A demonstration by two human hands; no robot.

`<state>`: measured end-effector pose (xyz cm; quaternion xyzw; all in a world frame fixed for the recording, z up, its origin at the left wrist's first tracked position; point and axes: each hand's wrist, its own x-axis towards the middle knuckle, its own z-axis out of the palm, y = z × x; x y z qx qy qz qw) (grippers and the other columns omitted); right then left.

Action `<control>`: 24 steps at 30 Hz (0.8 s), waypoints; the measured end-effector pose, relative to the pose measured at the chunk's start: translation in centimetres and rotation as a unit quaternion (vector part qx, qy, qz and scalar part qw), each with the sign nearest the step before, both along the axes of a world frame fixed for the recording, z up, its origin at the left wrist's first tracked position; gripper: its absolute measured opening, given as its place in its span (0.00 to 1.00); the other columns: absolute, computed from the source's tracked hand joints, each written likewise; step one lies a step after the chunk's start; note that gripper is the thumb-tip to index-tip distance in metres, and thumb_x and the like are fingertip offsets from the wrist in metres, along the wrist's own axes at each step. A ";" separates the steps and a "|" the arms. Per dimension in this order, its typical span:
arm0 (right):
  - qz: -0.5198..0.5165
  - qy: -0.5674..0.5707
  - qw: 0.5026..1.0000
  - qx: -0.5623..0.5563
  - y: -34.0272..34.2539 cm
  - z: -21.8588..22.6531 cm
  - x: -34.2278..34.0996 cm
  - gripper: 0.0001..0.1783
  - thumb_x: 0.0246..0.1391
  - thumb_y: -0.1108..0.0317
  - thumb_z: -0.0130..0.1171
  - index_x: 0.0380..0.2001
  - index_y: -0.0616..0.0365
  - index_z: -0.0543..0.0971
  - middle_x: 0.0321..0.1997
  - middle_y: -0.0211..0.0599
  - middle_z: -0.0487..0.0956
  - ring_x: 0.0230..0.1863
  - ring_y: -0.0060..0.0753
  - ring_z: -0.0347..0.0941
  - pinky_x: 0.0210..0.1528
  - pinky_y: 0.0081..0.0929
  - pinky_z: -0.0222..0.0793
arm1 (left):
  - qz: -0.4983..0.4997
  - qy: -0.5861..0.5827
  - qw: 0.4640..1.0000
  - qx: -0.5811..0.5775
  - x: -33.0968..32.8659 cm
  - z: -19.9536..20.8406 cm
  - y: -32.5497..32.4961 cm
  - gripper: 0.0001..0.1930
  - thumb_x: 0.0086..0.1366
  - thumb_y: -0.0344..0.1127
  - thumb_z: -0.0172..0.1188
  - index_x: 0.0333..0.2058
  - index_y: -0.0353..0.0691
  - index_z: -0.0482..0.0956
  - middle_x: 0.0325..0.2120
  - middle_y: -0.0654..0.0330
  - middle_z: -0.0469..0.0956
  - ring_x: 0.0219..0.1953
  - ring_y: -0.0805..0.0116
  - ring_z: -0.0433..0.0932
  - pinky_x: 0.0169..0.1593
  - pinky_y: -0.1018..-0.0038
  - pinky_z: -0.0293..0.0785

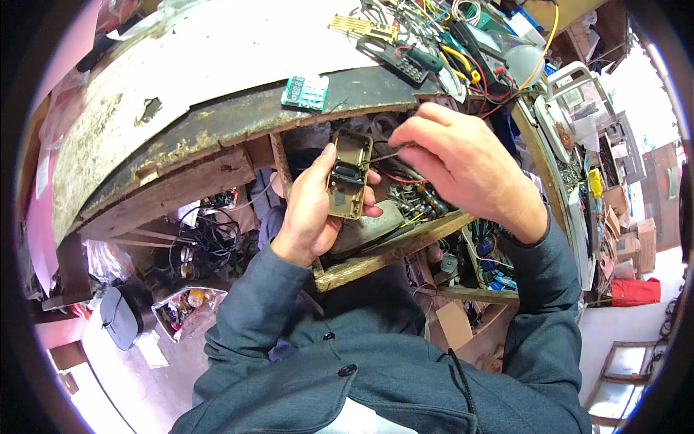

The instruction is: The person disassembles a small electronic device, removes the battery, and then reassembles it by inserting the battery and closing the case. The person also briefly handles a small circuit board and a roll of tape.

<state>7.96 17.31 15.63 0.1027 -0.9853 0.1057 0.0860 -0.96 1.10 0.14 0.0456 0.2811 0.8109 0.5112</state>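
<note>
My left hand [309,202] is wrapped round a small tan rectangular casing [352,199], tilted with its hollow inside toward me. A black oval part [348,172] sits in the middle of the casing. To its right, my right hand [463,159] is closed in a pinch on a thin metal tool [389,155], whose tip points toward the casing. Fingers hide the rest of the tool, so its exact kind cannot be told. Beyond the casing, a green circuit board [305,92] with a digit display and pale buttons lies on the bench edge.
An open drawer [394,249] of loose parts and tools lies under both hands. The bench top [217,54] carries a black handset [394,61], a multimeter [481,43] and tangled wires at the far right. Dark cables [210,242] hang at left, above a parts box [189,307].
</note>
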 end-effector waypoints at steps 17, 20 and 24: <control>-0.099 -0.016 0.995 -0.030 5.4 -9.3 4.2 0.07 0.53 0.71 0.65 0.35 0.59 0.81 0.32 0.44 0.79 0.38 0.51 0.77 0.42 0.42 0.73 | 0.014 0.001 1.000 0.005 0.0 -0.2 0.0 0.28 0.78 0.56 0.40 0.50 0.33 0.75 0.38 0.48 0.82 0.30 0.63 0.83 0.37 0.60 0.85; -0.108 0.092 0.982 -0.121 2.0 -8.0 2.1 0.06 0.52 0.72 0.67 0.35 0.58 0.82 0.32 0.41 0.78 0.36 0.46 0.77 0.38 0.38 0.73 | 0.010 0.000 1.000 0.003 0.0 -0.4 0.0 0.28 0.78 0.56 0.41 0.51 0.34 0.75 0.38 0.49 0.82 0.30 0.63 0.83 0.37 0.60 0.85; -0.054 0.104 0.988 -0.105 -0.6 -7.1 -0.5 0.07 0.51 0.71 0.68 0.34 0.57 0.83 0.30 0.40 0.76 0.34 0.45 0.76 0.37 0.36 0.73 | 0.014 -0.002 1.000 0.025 0.1 0.2 -0.2 0.25 0.78 0.53 0.42 0.49 0.34 0.74 0.35 0.51 0.81 0.29 0.63 0.82 0.35 0.61 0.86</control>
